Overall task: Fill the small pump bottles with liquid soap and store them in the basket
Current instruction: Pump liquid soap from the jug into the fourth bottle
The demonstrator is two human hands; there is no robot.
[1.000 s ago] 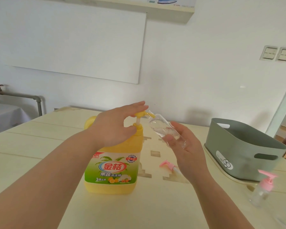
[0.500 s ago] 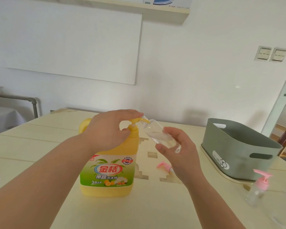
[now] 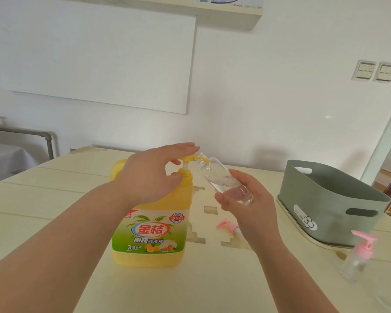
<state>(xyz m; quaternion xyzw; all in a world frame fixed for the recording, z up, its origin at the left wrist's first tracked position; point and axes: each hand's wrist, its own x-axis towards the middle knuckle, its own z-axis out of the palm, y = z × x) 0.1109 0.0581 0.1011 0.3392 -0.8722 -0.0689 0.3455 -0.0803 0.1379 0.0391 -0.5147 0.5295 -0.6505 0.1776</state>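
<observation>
A large yellow soap jug [image 3: 151, 224] with a pump head stands in the middle of the table. My left hand [image 3: 154, 175] lies over the pump head with straight fingers resting on its top. My right hand [image 3: 248, 204] grips a small clear bottle [image 3: 224, 179] with no cap, tilted so its mouth meets the jug's yellow spout. Clear liquid with bubbles sits inside the bottle. Its pink pump cap [image 3: 227, 225] lies on the table below my right hand. A grey-green basket [image 3: 325, 199] stands at the right.
A second small clear bottle with a pink pump [image 3: 359, 256] stands near the table's right front, before the basket. Another clear object shows at the lower right corner. The pale wooden table [image 3: 54, 211] reaches the white wall behind.
The pump head has risen again after being pressed down half a second ago. My left hand's fingers rose with it. My right hand keeps the bottle at the spout.
</observation>
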